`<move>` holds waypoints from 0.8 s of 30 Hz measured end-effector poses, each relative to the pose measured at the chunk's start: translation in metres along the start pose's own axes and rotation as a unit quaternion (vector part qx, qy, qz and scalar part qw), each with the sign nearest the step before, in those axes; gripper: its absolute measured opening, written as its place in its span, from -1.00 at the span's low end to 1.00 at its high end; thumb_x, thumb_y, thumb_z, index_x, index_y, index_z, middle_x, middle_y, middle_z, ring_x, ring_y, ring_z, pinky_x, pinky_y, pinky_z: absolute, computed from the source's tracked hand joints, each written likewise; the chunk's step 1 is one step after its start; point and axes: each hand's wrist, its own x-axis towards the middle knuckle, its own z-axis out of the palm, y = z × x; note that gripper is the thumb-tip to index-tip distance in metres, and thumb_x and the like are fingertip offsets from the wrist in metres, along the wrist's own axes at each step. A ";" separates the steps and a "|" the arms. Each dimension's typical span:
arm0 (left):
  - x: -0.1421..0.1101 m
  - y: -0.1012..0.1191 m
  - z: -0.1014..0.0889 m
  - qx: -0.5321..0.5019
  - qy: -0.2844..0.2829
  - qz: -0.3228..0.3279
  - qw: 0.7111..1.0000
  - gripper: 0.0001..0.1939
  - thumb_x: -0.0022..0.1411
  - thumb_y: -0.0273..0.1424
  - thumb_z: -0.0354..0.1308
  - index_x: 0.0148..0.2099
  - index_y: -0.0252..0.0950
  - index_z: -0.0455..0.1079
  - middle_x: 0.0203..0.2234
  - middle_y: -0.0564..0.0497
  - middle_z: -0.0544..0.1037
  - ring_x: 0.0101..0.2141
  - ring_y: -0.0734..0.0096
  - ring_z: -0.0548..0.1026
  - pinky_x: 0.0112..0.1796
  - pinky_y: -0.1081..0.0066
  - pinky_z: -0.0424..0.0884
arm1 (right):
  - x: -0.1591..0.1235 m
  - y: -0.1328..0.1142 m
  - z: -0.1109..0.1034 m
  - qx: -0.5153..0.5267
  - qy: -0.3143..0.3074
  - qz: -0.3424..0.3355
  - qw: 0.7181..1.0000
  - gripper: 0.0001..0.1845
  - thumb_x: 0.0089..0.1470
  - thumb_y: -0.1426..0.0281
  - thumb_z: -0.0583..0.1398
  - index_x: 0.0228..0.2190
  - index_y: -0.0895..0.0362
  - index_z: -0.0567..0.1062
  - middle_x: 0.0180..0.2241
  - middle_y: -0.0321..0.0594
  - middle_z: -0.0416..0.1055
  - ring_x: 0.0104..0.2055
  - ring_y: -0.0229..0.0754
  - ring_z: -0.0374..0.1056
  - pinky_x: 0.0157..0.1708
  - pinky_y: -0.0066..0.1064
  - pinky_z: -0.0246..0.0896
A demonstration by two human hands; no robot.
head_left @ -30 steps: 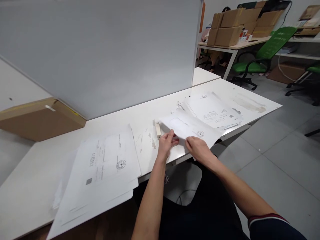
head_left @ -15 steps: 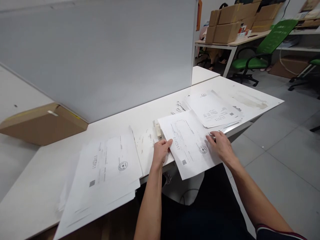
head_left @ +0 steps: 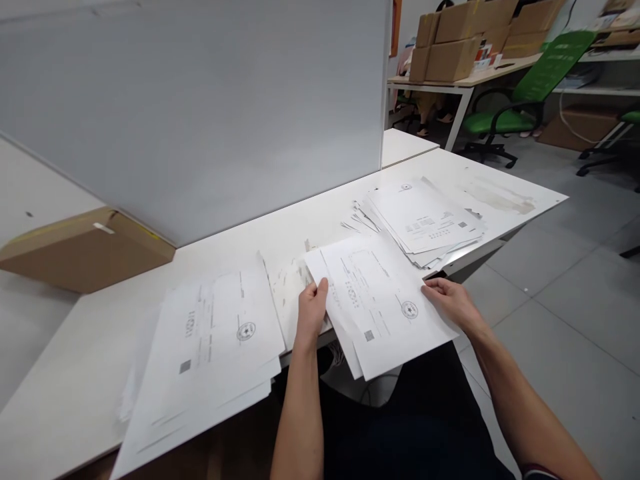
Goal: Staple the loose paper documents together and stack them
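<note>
Left hand: our left hand (head_left: 311, 312) sat at lower centre of the frame, fingers clamped on the left edge of the held sheets (head_left: 380, 300), thumb on top.
Right hand: our right hand (head_left: 453, 301) lay right of centre, fingers closed on the right edge of the same sheets.
Held sheets: we held a few printed white pages, at least two, with a round seal and a small square code on the top page; they lay just right of centre, their upper part over the near edge of the tabletop (head_left: 65, 373) and their lower corner hanging past that edge above our lap.
Left stack: a loose pile of printed pages (head_left: 210, 353) lay at lower left, overhanging the near edge of the tabletop, apart from the held sheets.
Right stack: a fanned pile of pages (head_left: 425, 217) lay at centre right, just beyond the held sheets; we could not tell whether the two touched.
Partition: a pale grey panel (head_left: 200, 107) stood along the far side of the tabletop, filling the upper left.
Box: a brown carton (head_left: 85, 250) rested at middle left, beyond the panel's lower edge.
Background: cartons on a further table (head_left: 465, 43) and a green chair (head_left: 525, 100) occupied the upper right.
</note>
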 end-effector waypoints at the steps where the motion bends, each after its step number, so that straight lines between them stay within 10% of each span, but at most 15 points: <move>1: -0.001 -0.001 -0.005 0.022 0.012 0.012 1.000 -0.57 0.05 -0.04 0.15 -0.35 -0.37 0.40 -0.55 0.03 0.43 -0.47 0.46 0.38 -0.43 0.45 0.32 | 0.001 0.003 -0.001 0.001 0.004 -0.003 1.000 -0.69 -0.08 0.14 0.17 -0.43 0.14 0.48 -0.52 -0.27 0.44 -0.47 -0.19 0.32 -0.50 -0.44 0.16; 8: -0.017 0.001 -0.023 0.076 0.125 0.087 0.985 -0.69 0.15 -0.18 0.10 -0.47 -0.29 0.19 -0.63 0.16 0.26 -0.59 0.60 0.23 -0.56 0.57 0.18 | 0.007 0.018 -0.012 -0.042 0.155 -0.028 0.987 -0.68 0.01 0.20 0.07 -0.30 0.14 0.45 -0.58 -0.27 0.38 -0.52 -0.18 0.28 -0.54 -0.41 0.13; 14: -0.048 0.051 -0.028 -0.025 0.370 0.305 0.877 -0.81 0.14 -0.32 0.16 -0.40 -0.32 0.29 -0.51 0.13 0.39 -0.43 0.58 0.39 -0.29 0.50 0.38 | 0.004 0.008 -0.028 -0.106 0.265 -0.062 0.956 -0.63 0.08 0.27 0.02 -0.15 0.13 0.47 -0.39 -0.13 0.48 -0.35 -0.09 0.36 -0.39 -0.36 0.18; 19: -0.052 0.075 -0.031 -0.209 0.200 0.239 0.927 -0.77 0.18 -0.31 0.13 -0.11 -0.24 0.40 -0.21 0.03 0.53 -0.15 0.44 0.48 -0.04 0.36 0.37 | 0.004 0.008 -0.018 -0.037 0.159 -0.067 0.984 -0.66 0.06 0.24 0.05 -0.21 0.13 0.48 -0.35 -0.17 0.49 -0.30 -0.09 0.37 -0.34 -0.35 0.21; 24: -0.038 0.053 -0.003 -0.299 0.073 0.066 0.949 -0.72 0.12 -0.30 0.19 -0.10 -0.23 0.41 -0.23 0.01 0.56 -0.20 0.43 0.51 -0.08 0.38 0.40 | 0.004 0.014 0.016 0.101 0.041 -0.068 0.992 -0.66 0.02 0.20 0.09 -0.24 0.13 0.48 -0.39 -0.23 0.48 -0.36 -0.13 0.37 -0.39 -0.39 0.24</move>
